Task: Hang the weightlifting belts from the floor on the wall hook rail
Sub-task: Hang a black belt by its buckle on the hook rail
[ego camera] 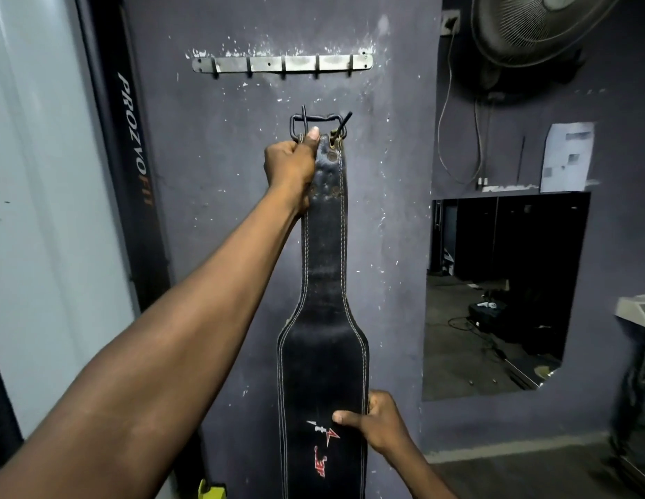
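A black leather weightlifting belt (pixel 324 268) with white stitching and a red logo hangs upright in front of the purple-grey wall. My left hand (pixel 292 163) grips its narrow top end just under the metal buckle (pixel 319 126), whose two prongs stick upward. My right hand (pixel 375 419) holds the wide lower part by its right edge, thumb across the front. The metal hook rail (pixel 281 63) with several hooks is fixed to the wall above the buckle, with a gap between them. All of its hooks are bare.
A wall fan (pixel 529 27) sits at the top right with cables hanging below it. A mirror (pixel 501 293) is set in the right-hand wall under a paper notice (pixel 567 160). A dark upright with lettering (pixel 133 138) stands at the left.
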